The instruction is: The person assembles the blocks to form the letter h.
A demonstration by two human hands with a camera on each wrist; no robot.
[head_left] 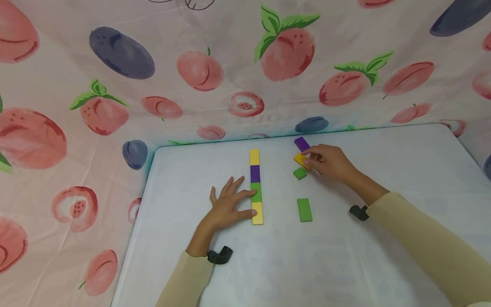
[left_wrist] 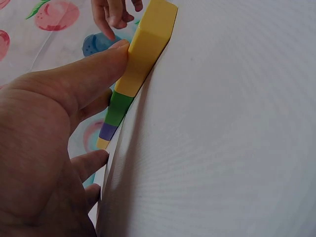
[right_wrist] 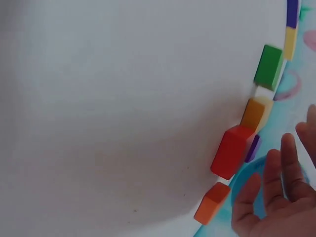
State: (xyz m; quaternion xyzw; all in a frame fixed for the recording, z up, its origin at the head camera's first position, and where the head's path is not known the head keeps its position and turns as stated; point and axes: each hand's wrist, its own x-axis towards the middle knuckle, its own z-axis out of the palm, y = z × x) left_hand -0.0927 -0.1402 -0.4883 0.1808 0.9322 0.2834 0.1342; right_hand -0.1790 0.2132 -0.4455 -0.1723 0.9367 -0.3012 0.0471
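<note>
My left hand [head_left: 226,209] is spread, its thumb against the near yellow block [head_left: 257,214] and its index finger at the green block [head_left: 256,192] of an end-to-end row. A purple block [head_left: 255,174] and another yellow block [head_left: 255,157] continue that row. Over a loose group at the right is my right hand [head_left: 330,162], fingers loosely bent, seemingly apart from the blocks in the right wrist view. Below it lie a yellow-orange block [right_wrist: 256,114], a red block [right_wrist: 231,152] and an orange block [right_wrist: 212,203]; the last two are hidden in the head view.
A purple block [head_left: 301,143] and a small green block [head_left: 300,173] lie beside the right hand. Another green block [head_left: 304,209] lies closer to me. The white table [head_left: 276,264] meets a fruit-patterned cloth [head_left: 230,38] at its back and left.
</note>
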